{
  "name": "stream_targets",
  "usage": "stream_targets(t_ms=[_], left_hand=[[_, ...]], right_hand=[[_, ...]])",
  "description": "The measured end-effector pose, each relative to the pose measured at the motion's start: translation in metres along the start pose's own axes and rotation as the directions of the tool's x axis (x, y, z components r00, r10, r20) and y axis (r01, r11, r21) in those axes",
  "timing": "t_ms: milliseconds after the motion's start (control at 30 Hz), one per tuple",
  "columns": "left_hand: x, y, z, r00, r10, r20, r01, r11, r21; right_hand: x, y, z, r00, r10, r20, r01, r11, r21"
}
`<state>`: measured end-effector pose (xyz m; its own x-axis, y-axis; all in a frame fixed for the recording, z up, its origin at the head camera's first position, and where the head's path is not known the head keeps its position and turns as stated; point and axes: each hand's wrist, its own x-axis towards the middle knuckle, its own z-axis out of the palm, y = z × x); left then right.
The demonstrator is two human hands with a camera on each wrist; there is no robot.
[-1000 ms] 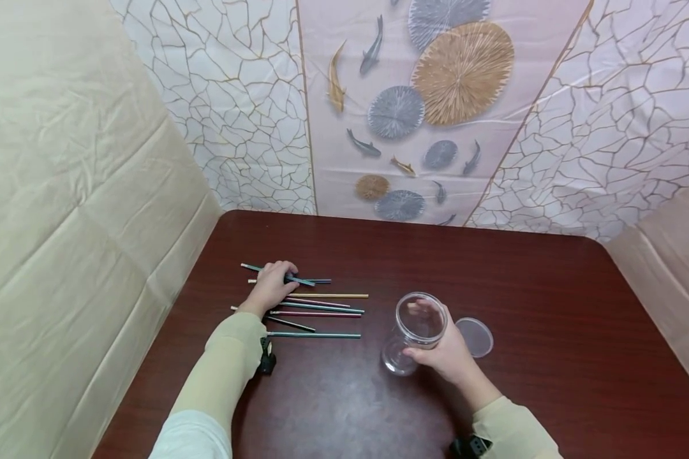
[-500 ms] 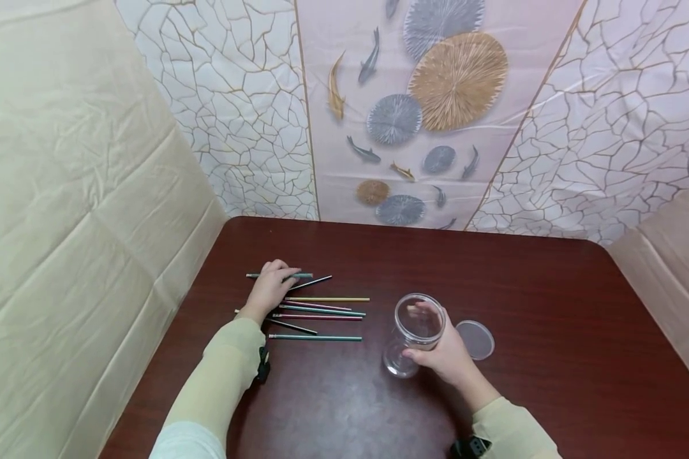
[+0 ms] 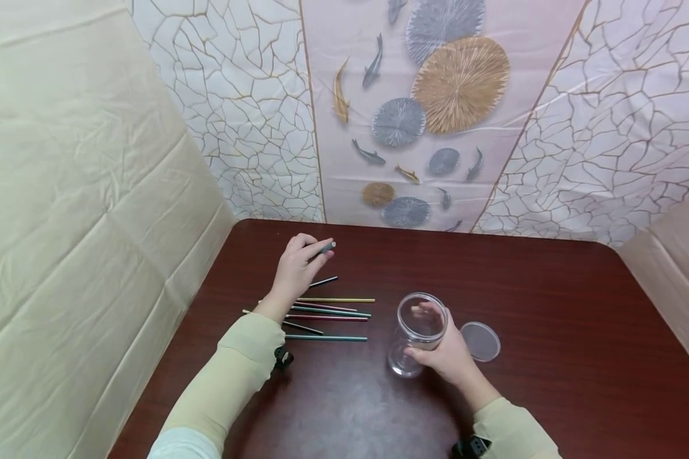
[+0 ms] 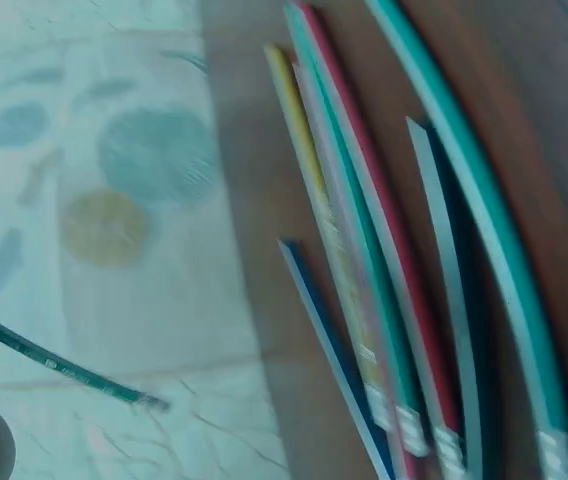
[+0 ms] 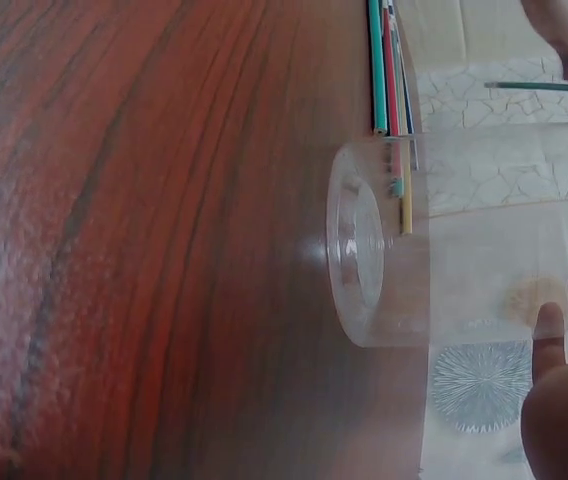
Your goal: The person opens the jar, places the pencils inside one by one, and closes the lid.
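My left hand (image 3: 298, 268) pinches a dark green pencil (image 4: 64, 365) between thumb and fingers, raised over the far left of the table. In the head view only the pencil's tip end shows past the fingertips. Below that hand lie several pencils: a yellow pencil (image 3: 344, 299), a red pencil (image 3: 335, 318), a teal pencil (image 3: 333, 338) and others, roughly side by side. My right hand (image 3: 448, 350) grips a clear, lidless jar (image 3: 403, 360) round its upper part, its mouth facing up. Through the jar's wall, no contents show.
Beside the right hand a round translucent lid (image 3: 481, 341) lies flat on the dark brown table (image 3: 551, 306). A patterned cloth (image 3: 399, 121) hangs behind the table, and a beige padded cloth (image 3: 120, 166) borders its left side.
My left hand has picked up the green pencil and moved up and to the right with it. A dark blue pencil near it has shifted to a slant. The right hand and jar have stayed put.
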<state>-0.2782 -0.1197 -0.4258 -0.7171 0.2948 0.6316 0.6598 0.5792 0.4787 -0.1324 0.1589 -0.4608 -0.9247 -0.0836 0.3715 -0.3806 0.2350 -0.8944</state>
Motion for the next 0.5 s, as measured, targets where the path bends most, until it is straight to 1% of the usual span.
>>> stream_targets(t_ms=[133, 233, 300, 400, 433, 500], left_hand=[[0.006, 0.019, 0.0, 0.995, -0.092, -0.038, 0.087, 0.989, -0.117], [0.01, 0.031, -0.001, 0.985, -0.158, -0.068, 0.142, 0.971, -0.192], [0.012, 0.038, -0.001, 0.977, -0.194, -0.089, 0.169, 0.958, -0.233], [0.016, 0.047, -0.001, 0.96, -0.259, -0.112, 0.214, 0.927, -0.307], [0.017, 0.05, -0.001, 0.953, -0.281, -0.114, 0.229, 0.913, -0.337], [0.02, 0.057, -0.001, 0.94, -0.324, -0.108, 0.251, 0.87, -0.424]], right_hand=[[-0.001, -0.007, 0.0, 1.0, 0.015, 0.003, -0.015, 1.0, -0.018], [-0.001, -0.008, 0.0, 1.0, 0.022, 0.014, -0.022, 1.0, -0.01], [-0.001, -0.008, -0.001, 1.0, 0.023, 0.014, -0.022, 0.999, -0.03], [-0.002, -0.008, -0.002, 0.999, 0.031, 0.013, -0.031, 0.998, -0.063], [-0.001, -0.009, -0.002, 0.999, 0.039, 0.012, -0.038, 0.997, -0.074], [-0.001, -0.01, -0.003, 0.998, 0.057, 0.014, -0.056, 0.995, -0.084]])
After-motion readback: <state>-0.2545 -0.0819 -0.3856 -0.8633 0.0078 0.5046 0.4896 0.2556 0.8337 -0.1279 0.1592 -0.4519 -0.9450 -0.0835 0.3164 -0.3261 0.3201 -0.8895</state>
